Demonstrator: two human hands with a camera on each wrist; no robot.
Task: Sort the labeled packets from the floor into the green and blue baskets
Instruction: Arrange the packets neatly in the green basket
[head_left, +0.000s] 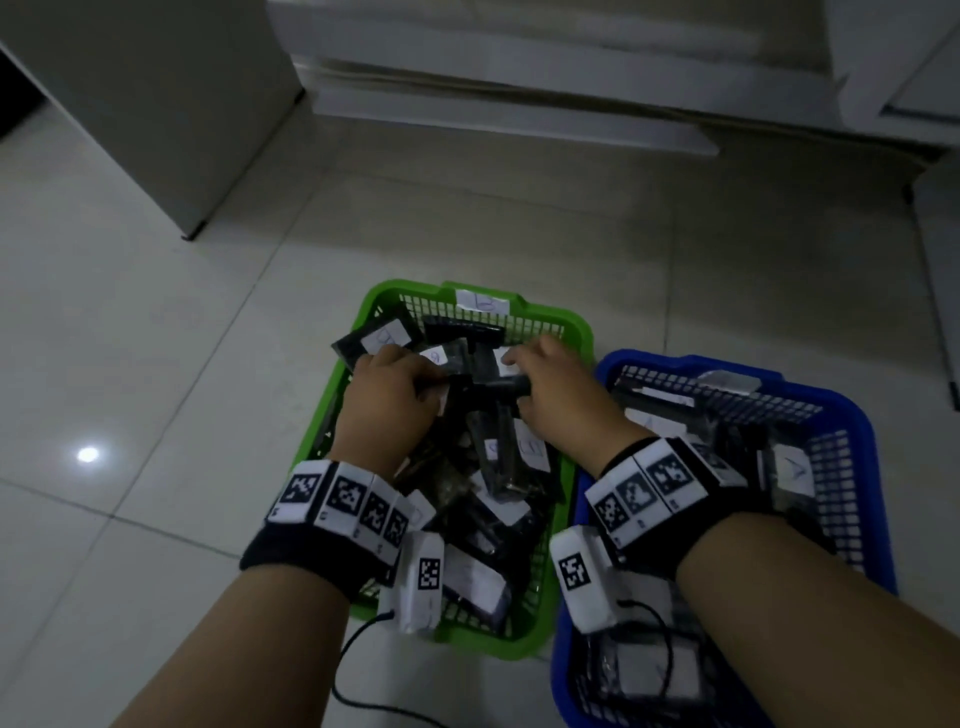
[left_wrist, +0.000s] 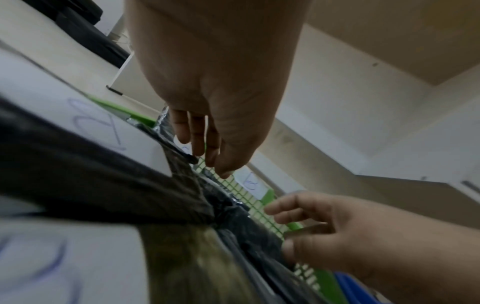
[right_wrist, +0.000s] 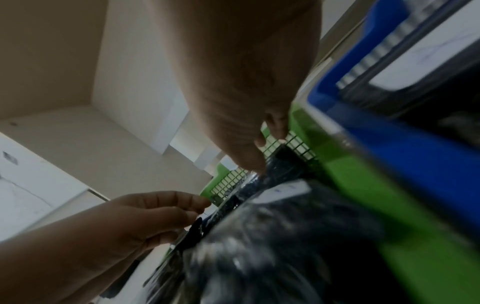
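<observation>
The green basket (head_left: 579, 325) stands on the floor, piled with several dark packets (head_left: 498, 457) bearing white handwritten labels. To its right, the blue basket (head_left: 852, 415) also holds labeled packets (head_left: 789, 467). Both hands hover over the far half of the green basket. My left hand (head_left: 415, 382) and right hand (head_left: 524, 379) sit at either end of a dark packet (head_left: 488, 385) lying on top of the pile. In the left wrist view the left hand (left_wrist: 207, 156) has straight fingers. In the right wrist view the right hand (right_wrist: 265, 148) spreads thumb and finger apart, thumb touching a packet.
A white paper label (head_left: 480, 301) is stuck on the green basket's far rim. A white cabinet (head_left: 156, 104) stands at the back left and a low white furniture base (head_left: 519, 119) runs along the back. Pale floor tiles (head_left: 156, 364) lie to the left. A black cable (head_left: 353, 675) trails from my left wrist.
</observation>
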